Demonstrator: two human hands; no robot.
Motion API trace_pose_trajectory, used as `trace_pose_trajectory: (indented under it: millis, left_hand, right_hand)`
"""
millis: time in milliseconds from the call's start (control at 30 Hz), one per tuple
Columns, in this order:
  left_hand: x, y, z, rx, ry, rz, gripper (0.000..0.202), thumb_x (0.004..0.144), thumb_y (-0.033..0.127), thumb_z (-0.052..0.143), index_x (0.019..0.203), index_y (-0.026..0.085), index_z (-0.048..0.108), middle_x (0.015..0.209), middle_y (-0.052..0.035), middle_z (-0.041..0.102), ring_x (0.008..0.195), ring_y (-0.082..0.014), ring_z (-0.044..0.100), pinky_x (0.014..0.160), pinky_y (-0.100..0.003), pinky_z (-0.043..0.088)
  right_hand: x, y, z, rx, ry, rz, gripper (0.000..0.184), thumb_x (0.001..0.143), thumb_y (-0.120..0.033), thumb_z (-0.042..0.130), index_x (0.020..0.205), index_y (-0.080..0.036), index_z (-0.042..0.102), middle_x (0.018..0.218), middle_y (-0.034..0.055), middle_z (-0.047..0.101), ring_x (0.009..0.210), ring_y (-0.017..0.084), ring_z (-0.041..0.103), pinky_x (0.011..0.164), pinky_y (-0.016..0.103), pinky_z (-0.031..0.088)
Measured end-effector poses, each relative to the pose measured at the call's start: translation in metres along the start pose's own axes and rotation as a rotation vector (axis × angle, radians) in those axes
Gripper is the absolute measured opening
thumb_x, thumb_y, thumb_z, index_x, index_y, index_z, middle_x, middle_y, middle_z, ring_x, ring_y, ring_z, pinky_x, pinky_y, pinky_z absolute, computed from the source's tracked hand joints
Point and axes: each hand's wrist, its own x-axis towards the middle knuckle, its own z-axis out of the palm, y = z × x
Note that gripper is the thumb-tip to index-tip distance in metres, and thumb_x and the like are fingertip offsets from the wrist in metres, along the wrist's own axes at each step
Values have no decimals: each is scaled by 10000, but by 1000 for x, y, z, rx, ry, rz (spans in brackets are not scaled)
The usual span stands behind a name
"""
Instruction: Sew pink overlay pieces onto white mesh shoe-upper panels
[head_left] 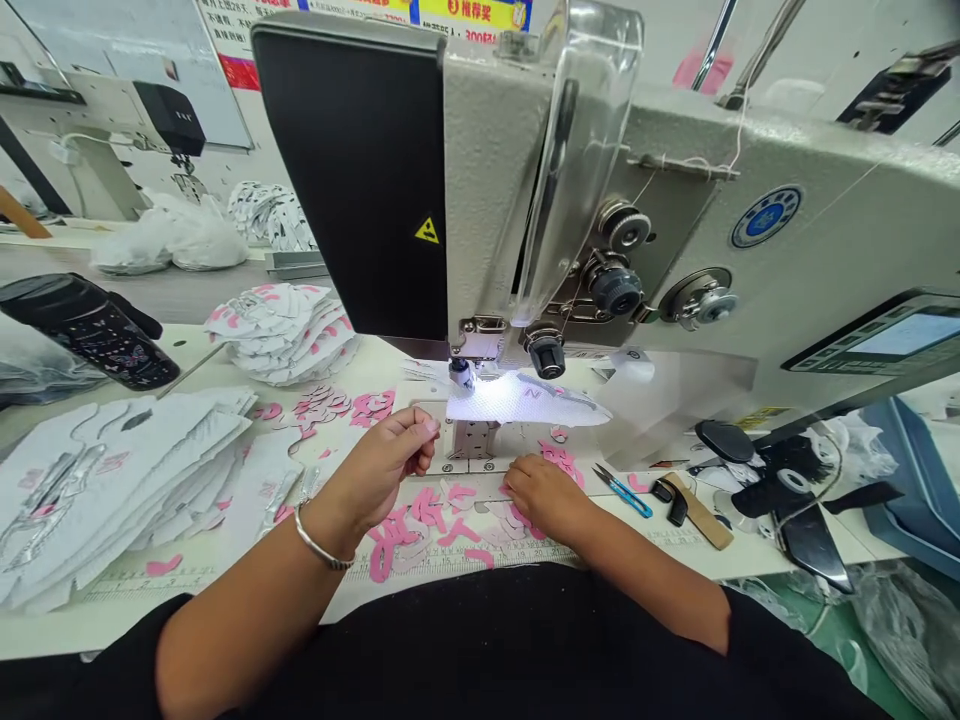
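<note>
A white mesh shoe upper point(525, 400) with pink trim lies under the lit presser foot point(461, 375) of an industrial sewing machine point(570, 200). My left hand point(390, 460) hangs just in front of the upper, above the machine's metal plate, with its fingertips curled towards the thumb. Anything small between them is hidden. My right hand point(544, 495) rests on the table beside scattered pink cut pieces point(420, 525), gripping nothing I can see. A silver bangle point(322, 540) circles my left wrist.
A stack of white uppers point(112, 490) lies at left, with a pink-trimmed pile point(281, 335) behind it. Blue-handled thread snips point(622, 490) and black parts point(787, 480) lie at right. A ruler strip point(465, 560) runs along the table's near edge.
</note>
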Motion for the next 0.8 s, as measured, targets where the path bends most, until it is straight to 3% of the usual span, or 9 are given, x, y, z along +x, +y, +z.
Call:
trace_pose_trajectory:
  millis: [233,533,667,800]
  left_hand:
    - [-5,-14,-6,77,21,-26,273,852,402,632,748,183,507,649,33,502,595,-101,413,587,-221,350]
    - [-11,-25,-8,156,18,-32,291,847,441,634,762,188,518,673,31,506,611,-112,440,607,-233,374]
    - [-14,-31,-9,176,5,-37,306,843,463,639,762,193,520,667,35,495,624,-117,450,608,-236,388]
    - [-16,-36,-7,182,7,-54,311,838,471,641,761,197,515,656,37,493,615,-121,451,594,-244,395]
  right_hand:
    - [0,2,4,22,-3,-17,168,947,-135,493,1040,-164,630,949,69,619,905,203,554,815,317,482]
    - [3,3,2,86,15,29,194,982,-212,465,926,-173,647,874,50,634,864,185,562,814,312,468]
    - [-1,3,-3,109,-9,8,113,949,-227,525,967,-184,628,943,57,624,920,196,556,866,340,448]
    - [0,1,-2,127,-14,21,23,877,-181,595,889,-182,615,908,52,604,886,196,546,834,334,440]
